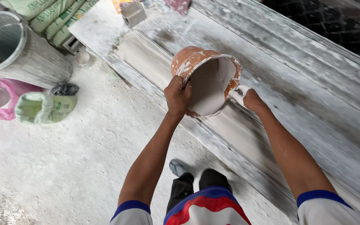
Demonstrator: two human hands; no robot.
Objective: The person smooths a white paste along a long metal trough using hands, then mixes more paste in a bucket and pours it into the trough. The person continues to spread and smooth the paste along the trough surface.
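Observation:
I hold an orange bucket [196, 60] tipped on its side over a long white mould [146, 58] on the workbench. White plaster coats the bucket's inside. My left hand [177, 96] grips the bucket's rim at its lower left. At the lower right of the rim is my right hand [246, 98], smeared white with plaster, its fingers reaching into the bucket's mouth.
A long plaster-caked workbench [313, 83] runs diagonally on the right. On the floor at left stand a large grey barrel [26, 58], a pink bag [5, 98], a green sack [44, 108] and stacked green sacks [59, 16]. My legs and feet [192, 179] are below.

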